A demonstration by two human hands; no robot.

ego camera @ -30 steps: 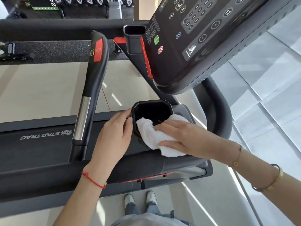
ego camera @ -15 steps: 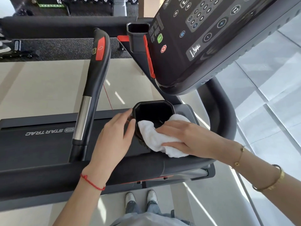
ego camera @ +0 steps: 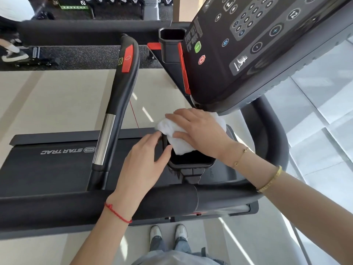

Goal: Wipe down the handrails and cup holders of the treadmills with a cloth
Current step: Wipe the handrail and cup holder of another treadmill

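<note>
A black, eight-sided plastic cup holder (ego camera: 191, 159) sits in the middle of the picture, and everything else is told from it. A soft white cloth (ego camera: 177, 138) lies over the far rim of the cup holder, with one end hanging down into the dark inside.

The right hand (ego camera: 200, 134) lies flat on top of the cloth. Its fingers are straight and spread a little, and they press the cloth down onto the far rim. The wrist of this hand crosses over the right side of the cup holder and wears a thin gold chain (ego camera: 239, 157). Farther back on the same arm is a wider gold bangle (ego camera: 271, 179).

The left hand (ego camera: 145, 159) rests on the left side of the cup holder. Its fingers are loosely bent, with the tips touching the left rim and the edge of the cloth. A red string band (ego camera: 117, 213) goes round this wrist.

Left of the cup holder stands a long black handrail with a shiny silver part and a red patch (ego camera: 116, 104). Near the person, in front of the cup holder, runs a thick black padded bar (ego camera: 57, 205). Behind and to the right of the cup holder leans the big dark control panel with round buttons (ego camera: 248, 41). A second black cup holder (ego camera: 172, 43) sits farther back, beside the panel. Two white shoes (ego camera: 168, 234) stand on the floor below the padded bar.
</note>
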